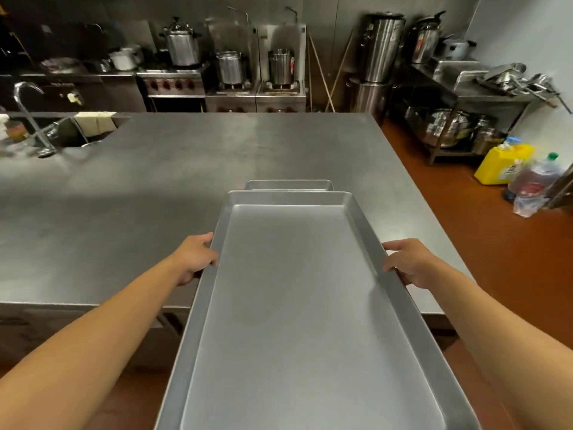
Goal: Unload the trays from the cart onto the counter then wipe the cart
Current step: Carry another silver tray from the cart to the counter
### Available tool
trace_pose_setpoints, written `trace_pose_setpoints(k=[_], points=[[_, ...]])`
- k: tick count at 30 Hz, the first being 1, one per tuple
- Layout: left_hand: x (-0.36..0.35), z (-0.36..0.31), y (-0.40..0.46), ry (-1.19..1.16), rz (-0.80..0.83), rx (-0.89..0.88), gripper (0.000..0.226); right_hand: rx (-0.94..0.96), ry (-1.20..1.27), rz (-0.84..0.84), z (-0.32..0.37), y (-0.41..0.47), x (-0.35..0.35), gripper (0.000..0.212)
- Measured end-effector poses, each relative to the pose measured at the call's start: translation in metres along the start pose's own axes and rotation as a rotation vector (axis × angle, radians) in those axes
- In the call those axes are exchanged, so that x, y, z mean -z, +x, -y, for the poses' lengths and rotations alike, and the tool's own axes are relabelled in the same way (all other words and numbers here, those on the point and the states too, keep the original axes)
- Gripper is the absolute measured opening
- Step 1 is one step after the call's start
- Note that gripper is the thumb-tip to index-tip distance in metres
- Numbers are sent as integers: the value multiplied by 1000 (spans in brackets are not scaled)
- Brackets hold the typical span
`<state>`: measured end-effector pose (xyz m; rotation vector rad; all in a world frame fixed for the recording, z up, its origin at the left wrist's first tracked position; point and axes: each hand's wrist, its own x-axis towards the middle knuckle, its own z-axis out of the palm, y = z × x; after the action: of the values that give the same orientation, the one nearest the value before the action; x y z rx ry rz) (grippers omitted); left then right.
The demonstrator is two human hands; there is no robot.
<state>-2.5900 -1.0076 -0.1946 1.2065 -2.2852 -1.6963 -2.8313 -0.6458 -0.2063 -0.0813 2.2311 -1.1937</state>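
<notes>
Steel, shallow and rectangular, the tray (pixel 297 305) you carry reaches over the near edge of the counter (pixel 155 197). Your left hand (pixel 195 259) and right hand (pixel 409 263) grip its long rims, fingers curled under, thumbs on top. Beyond it, a second tray (pixel 290 185) lies on the counter, mostly hidden; the near end of yours is cut off.

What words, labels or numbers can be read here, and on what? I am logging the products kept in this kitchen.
None can be read.
Yellow jug on the floor: a label with a dark mark, too blurred to read.
Clear bottle beside it: a reddish label, blurred.
Steel pot on the burner: a red patch, too small to read.
The tray in both hands bears no marking.
</notes>
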Motion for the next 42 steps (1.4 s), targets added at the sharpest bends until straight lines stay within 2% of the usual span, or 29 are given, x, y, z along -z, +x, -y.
trace_pose_setpoints(k=[6, 12, 15, 17, 19, 22, 23, 28, 36, 42], points=[[15, -33, 127, 114, 60, 33, 55, -73, -25, -77, 48, 100, -31, 56], [3, -45, 210, 324, 27, 93, 17, -158, -100, -119, 60, 172, -47, 60], [-10, -43, 240, 429, -16, 109, 14, -163, -158, -124, 61, 202, -50, 61], [-16, -41, 258, 581, -19, 102, 10, -152, -214, -127, 63, 221, -51, 57], [-21, -35, 278, 703, -17, 114, 17, -129, -269, -150, 65, 237, -55, 46], [-24, -28, 301, 782, -44, 110, 23, -90, -375, -187, 69, 256, -59, 11], [-24, -26, 306, 788, -54, 115, 23, -84, -414, -189, 70, 262, -61, 7], [-25, -20, 328, 784, -80, 136, 19, -119, -504, -181, 65, 284, -67, 28], [-41, -10, 352, 819, -104, 162, 29, -131, -573, -228, 54, 319, -73, 16], [-47, -1, 371, 837, -119, 165, 29, -141, -613, -202, 50, 337, -81, 22]])
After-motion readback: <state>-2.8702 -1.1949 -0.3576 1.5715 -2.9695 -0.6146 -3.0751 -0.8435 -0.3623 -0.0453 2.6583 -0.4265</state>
